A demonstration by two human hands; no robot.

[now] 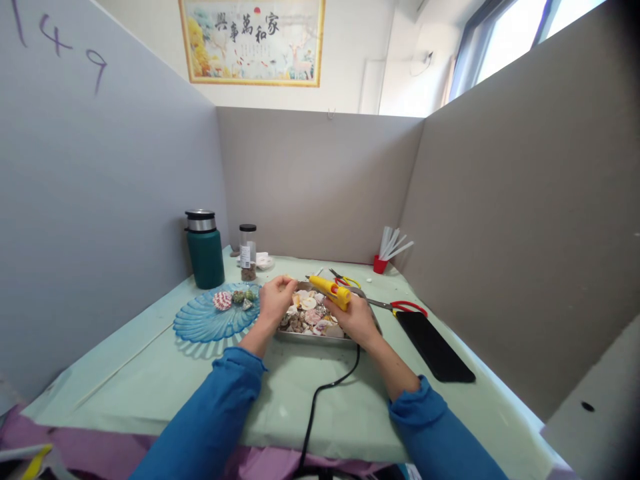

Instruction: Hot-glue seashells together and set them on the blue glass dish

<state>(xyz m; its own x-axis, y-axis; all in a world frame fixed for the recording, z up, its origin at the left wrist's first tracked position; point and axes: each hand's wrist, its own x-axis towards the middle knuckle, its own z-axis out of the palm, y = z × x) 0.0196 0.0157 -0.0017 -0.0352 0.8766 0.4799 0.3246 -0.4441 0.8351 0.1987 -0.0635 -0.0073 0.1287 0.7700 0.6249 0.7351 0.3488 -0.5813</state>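
Note:
My right hand (356, 318) grips a yellow glue gun (330, 290), its nozzle pointing left toward my left hand. Its black cord (320, 393) runs down toward me. My left hand (275, 299) is closed in a pinch on something small that I cannot make out, just left of the nozzle. Both hands hover over a metal tray (320, 337) filled with several seashells (309, 313). A blue glass plate (205, 323) lies left of the tray with a few shells (223, 300) at its far edge.
A green thermos (205, 250) and a small jar (247, 252) stand at the back left. Red-handled scissors (405, 307), a black phone (435, 348) and a red cup of glue sticks (387, 255) lie to the right. Grey partition walls enclose the table.

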